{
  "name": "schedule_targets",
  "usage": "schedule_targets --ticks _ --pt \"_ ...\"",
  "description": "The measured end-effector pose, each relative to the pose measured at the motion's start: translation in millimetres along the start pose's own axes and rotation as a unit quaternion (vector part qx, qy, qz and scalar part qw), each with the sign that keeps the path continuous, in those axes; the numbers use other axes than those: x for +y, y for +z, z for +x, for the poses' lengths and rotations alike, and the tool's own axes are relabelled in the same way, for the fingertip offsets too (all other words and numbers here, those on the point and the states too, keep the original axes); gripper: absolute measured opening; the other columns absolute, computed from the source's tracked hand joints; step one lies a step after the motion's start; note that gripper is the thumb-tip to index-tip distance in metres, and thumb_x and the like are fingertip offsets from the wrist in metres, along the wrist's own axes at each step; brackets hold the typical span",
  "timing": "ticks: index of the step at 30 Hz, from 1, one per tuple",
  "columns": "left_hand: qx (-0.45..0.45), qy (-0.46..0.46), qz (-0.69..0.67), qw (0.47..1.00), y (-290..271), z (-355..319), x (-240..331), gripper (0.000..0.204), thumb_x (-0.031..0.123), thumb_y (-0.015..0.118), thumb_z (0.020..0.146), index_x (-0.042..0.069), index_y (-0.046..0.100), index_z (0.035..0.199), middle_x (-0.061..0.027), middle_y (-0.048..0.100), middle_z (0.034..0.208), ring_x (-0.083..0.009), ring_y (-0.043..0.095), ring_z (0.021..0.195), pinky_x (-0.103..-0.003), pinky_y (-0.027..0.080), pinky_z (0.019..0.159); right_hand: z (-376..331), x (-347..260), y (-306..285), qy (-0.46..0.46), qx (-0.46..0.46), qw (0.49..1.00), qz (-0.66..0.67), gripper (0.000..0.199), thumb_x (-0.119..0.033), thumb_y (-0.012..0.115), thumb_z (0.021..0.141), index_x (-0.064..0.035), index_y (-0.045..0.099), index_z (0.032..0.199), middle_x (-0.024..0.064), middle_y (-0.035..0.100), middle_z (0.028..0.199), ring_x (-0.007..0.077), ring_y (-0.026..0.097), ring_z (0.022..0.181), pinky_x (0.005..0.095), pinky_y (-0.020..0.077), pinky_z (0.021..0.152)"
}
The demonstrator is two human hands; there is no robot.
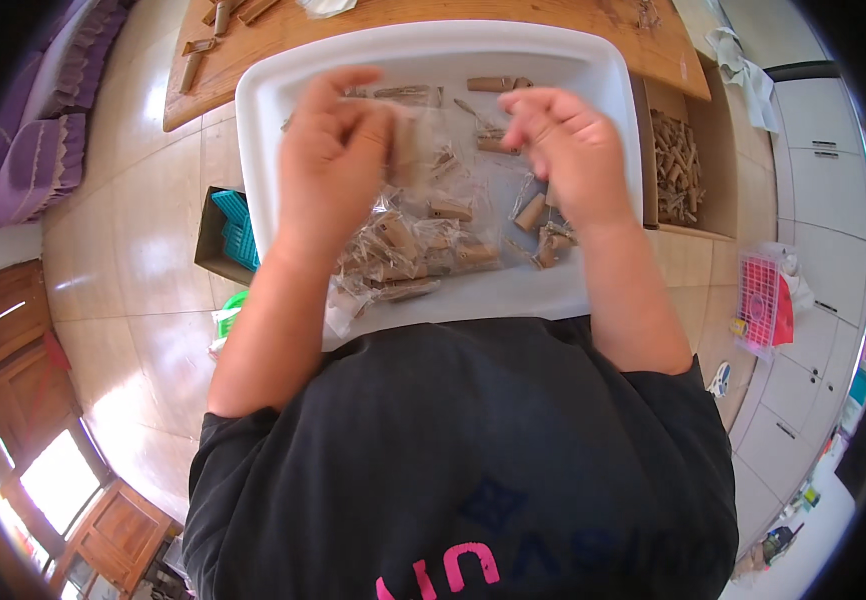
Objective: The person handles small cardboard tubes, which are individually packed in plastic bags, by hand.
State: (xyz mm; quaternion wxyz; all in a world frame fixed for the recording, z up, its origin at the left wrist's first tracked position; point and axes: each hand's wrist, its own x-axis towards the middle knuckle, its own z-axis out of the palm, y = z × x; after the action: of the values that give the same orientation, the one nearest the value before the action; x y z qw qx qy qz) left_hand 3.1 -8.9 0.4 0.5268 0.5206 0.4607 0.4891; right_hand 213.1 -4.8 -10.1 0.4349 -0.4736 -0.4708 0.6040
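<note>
Over the white plastic tub (453, 300), my left hand (333, 160) is closed, its fingertips smeared by motion. At them hangs a blurred, brownish see-through thing that looks like a small clear plastic bag (411, 150). My right hand (573, 150) is above the tub's right side, thumb and fingers pinched together; whatever they hold, if anything, is hidden. Below my left hand lies a heap of bagged brown pieces (403, 245). Loose brown cylinders (530, 212) with thin chains or cords lie under my right hand, and more (493, 84) sit at the tub's far side.
Behind the tub stands a wooden table (403, 12) with a few brown pieces (191, 70) at its left. A cardboard box (718, 190) full of small brown pieces is at the right. A dark box (215, 235) with turquoise baskets (240, 230) stands left. White cabinets (823, 200) line the right.
</note>
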Motion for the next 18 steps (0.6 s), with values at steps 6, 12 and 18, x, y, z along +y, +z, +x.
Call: schedule_targets --ticks 6,12,18 --pt "0.076 -0.044 0.416 0.905 -27.3 -0.6 16.3 0.018 0.003 0.049 0.08 0.007 0.062 0.092 -0.0054 0.064 0.081 -0.0164 0.058 0.067 -0.027 0.047 0.063 -16.9 -17.7 -24.1 -0.105 -0.214 0.962 -0.131 0.022 -0.014 0.055 0.086 -0.004 0.062 0.104 0.0022 0.064 0.085 0.015 0.057 0.081 0.0285 0.045 0.071" --pt "0.109 0.159 0.451 0.872 -20.1 0.8 10.5 0.019 0.002 0.049 0.075 0.008 0.064 0.084 -0.0083 0.062 0.102 -0.0278 0.056 0.093 -0.036 0.045 0.08 -17.3 -5.2 -20.2 0.061 -0.165 0.879 -0.444 0.017 -0.011 0.057 0.076 -0.0096 0.064 0.092 0.0122 0.059 0.105 0.0291 0.057 0.092 0.0376 0.0473 0.074" --pt "0.088 0.231 0.406 0.88 -6.1 2.6 -4.0 0.017 0.0 0.051 0.075 0.006 0.063 0.085 -0.0085 0.061 0.102 -0.0279 0.056 0.092 -0.034 0.046 0.079 23.5 17.1 -28.8 -0.12 -0.001 0.753 -0.647 0.009 -0.007 0.056 0.077 -0.0072 0.061 0.084 0.01 0.058 0.086 0.0295 0.058 0.083 0.0407 0.047 0.065"
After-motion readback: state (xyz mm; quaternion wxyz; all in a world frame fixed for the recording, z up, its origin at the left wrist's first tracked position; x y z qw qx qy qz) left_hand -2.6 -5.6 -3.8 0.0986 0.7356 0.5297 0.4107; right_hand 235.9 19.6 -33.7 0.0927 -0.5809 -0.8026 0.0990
